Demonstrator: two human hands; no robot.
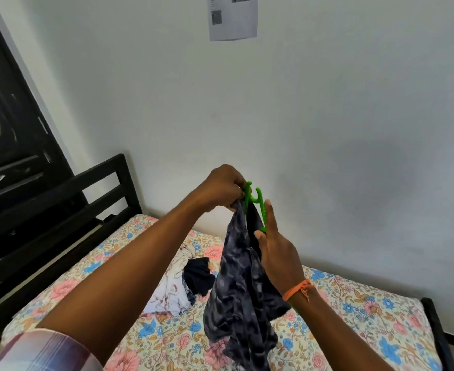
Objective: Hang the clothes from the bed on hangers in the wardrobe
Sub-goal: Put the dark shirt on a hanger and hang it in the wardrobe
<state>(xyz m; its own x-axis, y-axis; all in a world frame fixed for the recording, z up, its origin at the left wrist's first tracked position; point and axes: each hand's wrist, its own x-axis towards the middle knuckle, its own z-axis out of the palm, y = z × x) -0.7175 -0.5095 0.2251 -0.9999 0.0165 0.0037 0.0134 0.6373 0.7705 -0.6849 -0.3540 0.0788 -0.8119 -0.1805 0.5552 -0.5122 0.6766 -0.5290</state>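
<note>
A dark blue patterned garment (240, 285) hangs in the air over the bed from a green plastic hanger (258, 204). My left hand (223, 187) pinches the top of the garment together with the hanger's upper end. My right hand (275, 247) holds the hanger's lower arm between thumb and straight fingers, beside the cloth. On the bed (354, 311) below lie a white printed garment (171, 287) and a dark navy one (199, 277), heaped together. No wardrobe is in view.
The bed has a floral sheet and a black slatted headboard (97, 188) at the left. A dark framed panel (3, 108) stands behind it. A white wall runs along the far side, with a printed paper (232, 17) stuck high on it.
</note>
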